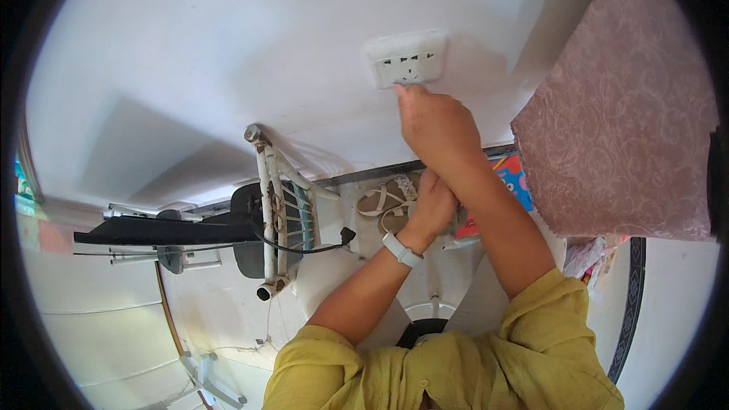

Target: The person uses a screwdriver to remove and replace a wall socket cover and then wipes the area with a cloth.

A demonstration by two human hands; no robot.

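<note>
A white wall socket (410, 62) with several dark holes is set in the wall in front of me. My right hand (440, 125) reaches up to its lower edge. The fingertips are pinched together there; whatever they hold is too small to make out. Lower down, my left hand (437, 205) is beside my right forearm and partly hidden by it. It looks closed, with most of its fingers out of sight. A light-coloured watch (402, 250) is on the left wrist.
On the left stands a white metal rack (277, 209) with rust spots; a black cord with a plug (347, 236) hangs by it. A black flat panel (163, 230) is farther left. Sandals (383, 201) lie below the wall. Patterned pink cloth (623, 114) hangs on the right.
</note>
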